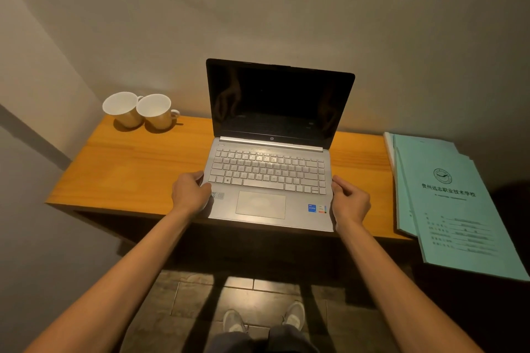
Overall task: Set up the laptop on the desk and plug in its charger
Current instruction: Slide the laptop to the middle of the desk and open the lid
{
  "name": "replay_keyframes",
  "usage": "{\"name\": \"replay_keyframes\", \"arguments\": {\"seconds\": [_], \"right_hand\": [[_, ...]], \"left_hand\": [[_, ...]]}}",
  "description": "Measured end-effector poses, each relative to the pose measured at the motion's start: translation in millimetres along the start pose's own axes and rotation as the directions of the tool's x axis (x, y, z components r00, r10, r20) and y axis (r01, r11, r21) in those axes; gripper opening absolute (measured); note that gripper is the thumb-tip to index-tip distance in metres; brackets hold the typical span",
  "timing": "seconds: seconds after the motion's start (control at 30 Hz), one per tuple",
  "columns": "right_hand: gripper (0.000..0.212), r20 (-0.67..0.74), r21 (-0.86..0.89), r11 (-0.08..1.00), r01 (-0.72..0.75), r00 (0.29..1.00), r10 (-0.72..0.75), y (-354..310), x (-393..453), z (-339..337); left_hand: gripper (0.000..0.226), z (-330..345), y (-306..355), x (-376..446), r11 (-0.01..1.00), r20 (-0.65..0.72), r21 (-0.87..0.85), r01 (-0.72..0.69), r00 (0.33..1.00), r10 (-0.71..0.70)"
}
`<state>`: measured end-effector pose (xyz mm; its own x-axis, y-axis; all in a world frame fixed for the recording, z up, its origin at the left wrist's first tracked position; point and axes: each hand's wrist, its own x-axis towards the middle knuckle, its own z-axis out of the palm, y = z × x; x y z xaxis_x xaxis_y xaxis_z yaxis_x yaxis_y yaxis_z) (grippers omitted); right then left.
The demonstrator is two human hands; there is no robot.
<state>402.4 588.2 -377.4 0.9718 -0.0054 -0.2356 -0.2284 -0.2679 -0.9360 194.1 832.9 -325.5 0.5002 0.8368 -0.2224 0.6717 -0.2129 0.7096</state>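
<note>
A silver laptop [266, 178] sits open on the wooden desk [134, 163], its dark screen upright and facing me. Its front edge reaches slightly past the desk's near edge. My left hand [190, 192] grips the left side of the laptop's base, thumb on the palm rest. My right hand [350, 202] holds the right side of the base, fingers curled around the edge. No charger or cable shows anywhere in view.
Two white cups [140, 109] stand at the desk's back left against the wall. A stack of teal paper folders [456, 198] lies on the right end and overhangs the front edge. Below are a dark tiled floor and my shoes [263, 321].
</note>
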Motion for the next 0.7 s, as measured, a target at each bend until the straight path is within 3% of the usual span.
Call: {"name": "replay_keyframes", "arguments": {"seconds": [0.27, 0.7], "right_hand": [[0.026, 0.002, 0.075, 0.997, -0.03, 1.0, 0.03, -3.1, -0.2, -0.8], [0.026, 0.009, 0.047, 0.999, -0.012, 1.0, 0.011, -1.0, 3.6, 2.4]], "left_hand": [[0.038, -0.7, 3.1, -0.1, 0.997, -0.046, -0.046, 0.054, 0.997, -0.056], [0.039, -0.7, 1.6, 1.1, 0.997, -0.027, -0.043, 0.062, 0.998, -0.064]]}}
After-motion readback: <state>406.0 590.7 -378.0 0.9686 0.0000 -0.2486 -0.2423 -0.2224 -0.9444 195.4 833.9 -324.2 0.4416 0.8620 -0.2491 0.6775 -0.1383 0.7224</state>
